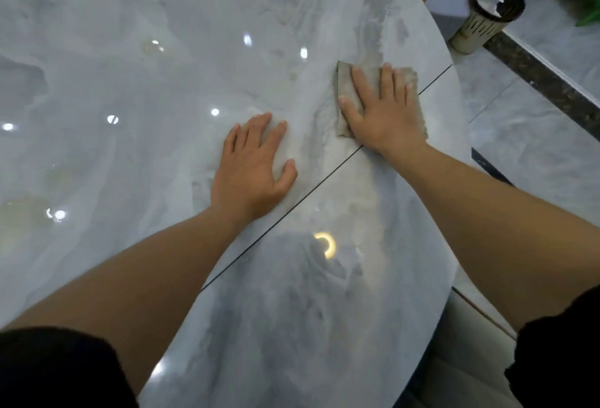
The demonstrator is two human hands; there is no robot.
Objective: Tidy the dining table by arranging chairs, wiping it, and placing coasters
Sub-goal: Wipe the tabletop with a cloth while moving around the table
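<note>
A glossy grey marble dining table [130, 82] fills most of the view, with a thin dark seam running diagonally across it. My right hand [383, 112] lies flat, fingers spread, pressing a folded grey cloth [345, 82] onto the tabletop near the right rim. My left hand [255, 169] rests palm down on the bare table to the left of the cloth, fingers apart, holding nothing. No coasters or chair backs are in view.
A cylindrical bin [487, 14] with white paper inside stands on the tiled floor beyond the table's right edge. A dark floor strip [552, 82] runs diagonally there. A pale cushioned seat [470, 359] sits below the rim at bottom right. Faint stains [152, 45] mark the tabletop.
</note>
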